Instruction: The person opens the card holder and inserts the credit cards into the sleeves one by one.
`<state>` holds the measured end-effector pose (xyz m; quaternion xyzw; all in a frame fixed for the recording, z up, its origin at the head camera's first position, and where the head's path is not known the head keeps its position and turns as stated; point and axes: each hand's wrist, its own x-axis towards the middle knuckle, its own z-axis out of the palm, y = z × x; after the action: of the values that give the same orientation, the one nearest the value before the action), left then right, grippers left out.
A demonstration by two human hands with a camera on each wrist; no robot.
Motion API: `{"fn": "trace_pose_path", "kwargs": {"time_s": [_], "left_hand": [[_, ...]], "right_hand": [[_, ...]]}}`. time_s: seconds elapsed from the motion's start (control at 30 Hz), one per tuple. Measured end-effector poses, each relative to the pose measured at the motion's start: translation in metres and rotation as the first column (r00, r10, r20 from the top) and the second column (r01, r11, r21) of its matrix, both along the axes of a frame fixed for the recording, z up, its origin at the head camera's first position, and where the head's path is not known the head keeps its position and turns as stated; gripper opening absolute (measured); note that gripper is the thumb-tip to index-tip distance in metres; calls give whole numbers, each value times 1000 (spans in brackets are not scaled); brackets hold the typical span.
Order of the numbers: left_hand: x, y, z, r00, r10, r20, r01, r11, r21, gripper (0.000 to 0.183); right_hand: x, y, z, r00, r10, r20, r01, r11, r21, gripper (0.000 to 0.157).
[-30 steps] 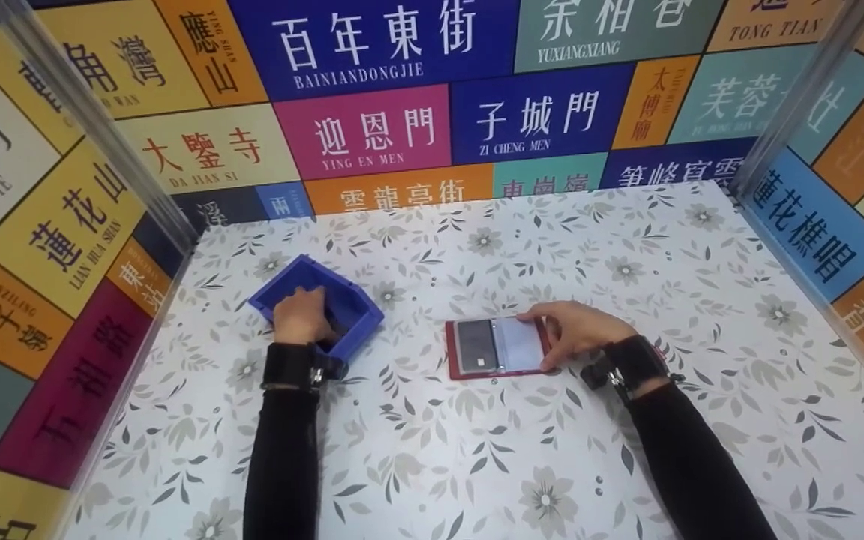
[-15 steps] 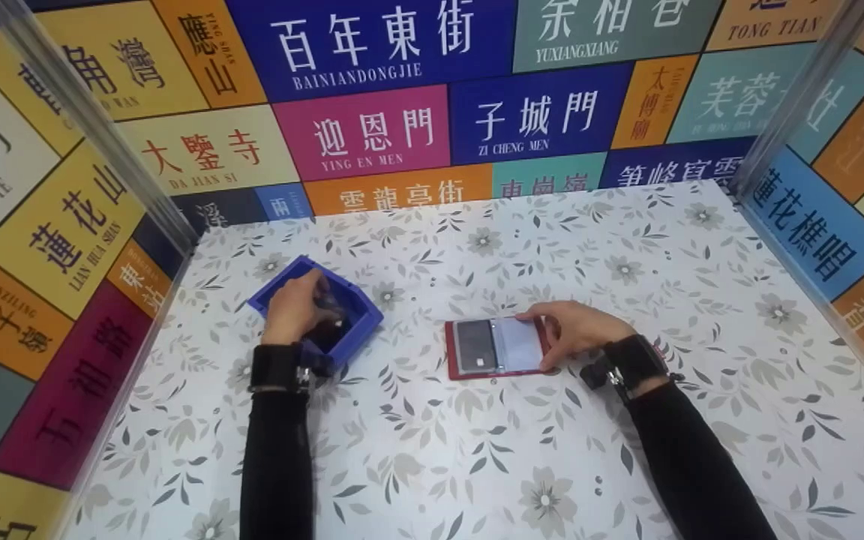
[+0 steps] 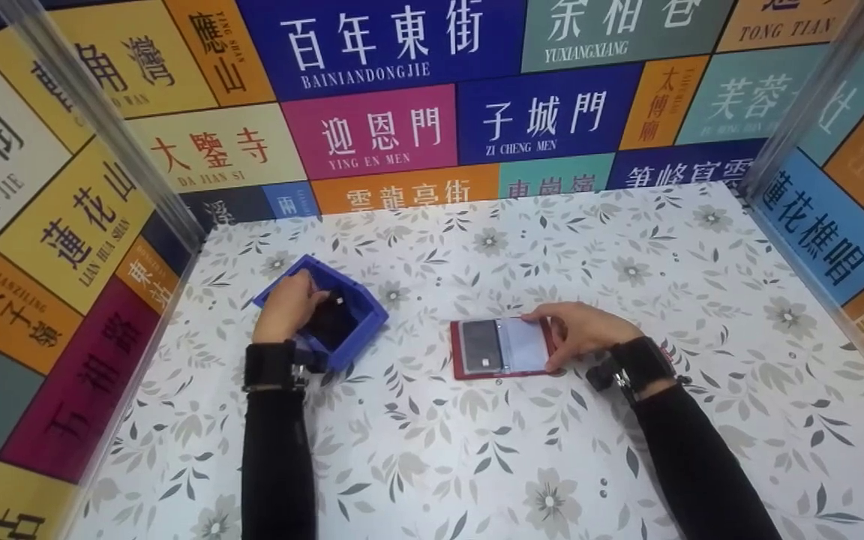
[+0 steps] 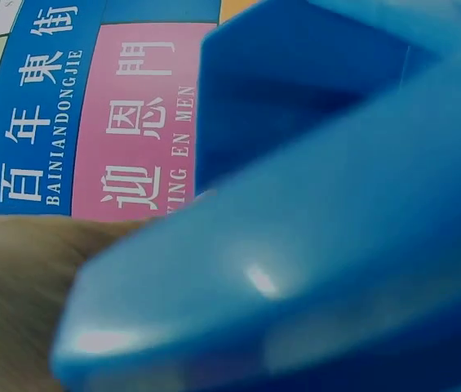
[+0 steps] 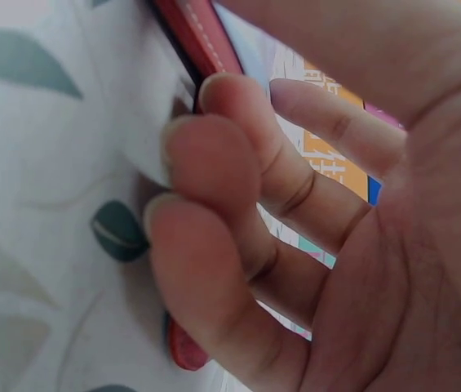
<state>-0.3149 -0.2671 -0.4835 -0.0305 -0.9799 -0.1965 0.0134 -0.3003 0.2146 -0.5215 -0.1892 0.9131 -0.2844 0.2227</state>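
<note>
My left hand (image 3: 289, 304) reaches over the near-left wall of a blue plastic bin (image 3: 367, 328), its fingers curled and thumb at the edge of a black card (image 3: 329, 324) with a small pale chip. Most of those fingertips are hidden; in the left wrist view the bin wall (image 4: 279, 269) covers them. To the right, an open red card holder (image 3: 458, 367) with clear sleeves lies on the table, a dark grey card (image 3: 479, 345) in its left sleeve. My right hand (image 3: 589, 330) grips its right edge, fingers (image 5: 214, 163) along the stitched red cover (image 5: 207, 37).
The table (image 3: 402, 465) has a white cover with grey leaves and flowers. Colourful panels (image 3: 372, 127) with street names stand at the back and both sides. Clear corner posts (image 3: 94, 120) rise at the table's far corners.
My left hand has moved left and slightly up inside the bin, and the black card's chip has come into view and shifted upward. My right hand stays on the card holder.
</note>
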Motion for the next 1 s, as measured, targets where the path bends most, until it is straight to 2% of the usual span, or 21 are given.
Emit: {"fn": "trace_pose_path", "kwargs": {"time_s": [0.1,0.2,0.3,0.37,0.43,0.5,0.53,0.57,0.6,0.63,0.67,0.73,0.8,0.83,0.87,0.9,0.97,1.0], "left_hand": [[0,3,2,999,7,-36,-10,997,-83,28],[-1,6,4,993,14,-115,-31,989,-144,27],[-1,6,9,969,51,-240,-88,985,-149,22],[-2,7,14,936,98,-337,-139,985,-101,20],[-2,9,21,894,154,-421,-169,986,1,19],[-1,15,28,860,211,-465,-147,975,170,19],[0,19,32,849,232,-475,-115,958,261,20],[1,24,35,845,245,-475,-71,932,355,19],[2,29,37,848,256,-464,-20,890,455,17],[4,36,40,859,259,-443,37,830,557,16],[6,43,42,875,247,-417,99,752,652,18],[11,57,46,908,209,-363,187,574,797,28],[16,71,49,939,153,-307,224,402,888,38],[18,77,49,951,121,-285,231,338,912,40],[20,84,49,959,93,-268,231,296,927,41],[21,90,48,964,75,-253,224,274,935,40],[21,103,41,973,47,-224,205,253,945,38],[21,110,36,978,37,-205,189,251,949,37]], "right_hand": [[2,2,0,1000,-4,-10,4,1000,5,95],[3,4,1,1000,-9,-21,9,1000,9,95],[4,5,1,1000,-4,-26,4,1000,3,95],[3,4,1,1000,-3,-24,3,1000,-1,96],[2,4,1,1000,-6,-18,6,1000,-3,97],[1,3,1,1000,-12,-12,12,1000,0,97],[1,3,1,1000,-12,-12,12,1000,0,98],[1,3,0,1000,-13,-11,13,1000,1,98],[1,3,0,1000,-14,-12,14,1000,1,98],[1,2,0,1000,-14,-11,14,1000,2,98],[1,2,-1,1000,-12,-12,12,1000,2,98],[1,1,-2,1000,-8,-11,8,1000,3,98],[1,0,-2,1000,-12,-9,12,1000,6,98],[2,0,-2,1000,-14,-8,14,1000,11,98],[2,-1,-2,1000,-13,-11,13,1000,13,98],[2,-1,-2,1000,-13,-13,13,1000,15,98],[2,-2,-2,1000,-15,-14,15,1000,21,97],[2,-2,-2,1000,-12,-15,12,1000,22,97]]}}
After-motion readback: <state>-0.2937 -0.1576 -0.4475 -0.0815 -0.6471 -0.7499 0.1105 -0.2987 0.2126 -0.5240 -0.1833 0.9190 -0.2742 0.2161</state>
